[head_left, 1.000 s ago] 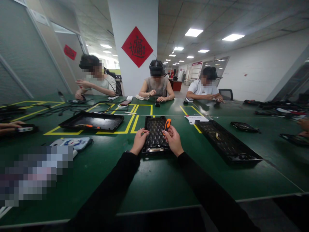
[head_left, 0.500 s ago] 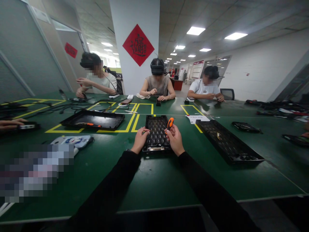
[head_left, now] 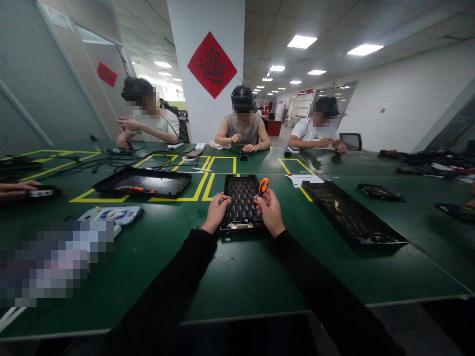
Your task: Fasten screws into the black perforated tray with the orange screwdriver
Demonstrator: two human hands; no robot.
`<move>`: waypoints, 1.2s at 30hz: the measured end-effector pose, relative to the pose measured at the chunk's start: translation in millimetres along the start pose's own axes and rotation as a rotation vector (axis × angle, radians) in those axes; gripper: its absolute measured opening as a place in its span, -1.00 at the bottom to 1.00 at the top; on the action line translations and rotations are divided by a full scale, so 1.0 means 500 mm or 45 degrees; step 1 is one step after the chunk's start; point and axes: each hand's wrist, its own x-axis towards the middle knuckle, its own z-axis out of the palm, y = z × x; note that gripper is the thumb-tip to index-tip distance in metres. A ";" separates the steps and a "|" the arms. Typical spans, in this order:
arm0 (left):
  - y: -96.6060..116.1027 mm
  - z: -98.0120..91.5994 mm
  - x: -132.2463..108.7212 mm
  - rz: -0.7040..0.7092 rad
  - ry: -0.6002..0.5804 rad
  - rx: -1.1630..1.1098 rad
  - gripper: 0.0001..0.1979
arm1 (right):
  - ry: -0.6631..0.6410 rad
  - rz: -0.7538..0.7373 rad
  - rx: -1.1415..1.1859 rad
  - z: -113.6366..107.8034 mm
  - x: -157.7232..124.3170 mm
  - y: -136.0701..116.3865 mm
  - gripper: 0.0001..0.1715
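Hands point(head_left: 214, 213) point(head_left: 272, 213) curl nearly closed, right gripping orange tool point(head_left: 263, 186), left (hold unclear) at tray point(head_left: 242, 231).

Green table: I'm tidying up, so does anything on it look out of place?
Possibly one thing: a small pale piece lies in the long black tray at right, standing out against its dark inside, too small to identify.

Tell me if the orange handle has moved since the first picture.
Yes, slightly: the orange handle has shifted to the right, narrowing its gap to the white paper.
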 end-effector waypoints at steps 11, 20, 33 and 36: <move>0.002 -0.001 -0.001 -0.027 0.004 -0.019 -0.82 | 0.030 -0.005 -0.003 0.002 0.000 -0.004 -0.55; 0.004 0.000 0.000 -0.028 0.005 -0.032 -0.85 | 0.004 0.020 0.002 0.002 0.001 -0.001 -0.53; 0.006 -0.001 -0.003 -0.021 0.006 -0.017 -0.83 | -0.022 0.009 -0.019 0.001 -0.001 -0.004 -0.54; 0.006 -0.001 -0.002 -0.014 0.003 -0.017 -0.83 | -0.047 0.012 -0.017 0.001 -0.003 -0.011 -0.53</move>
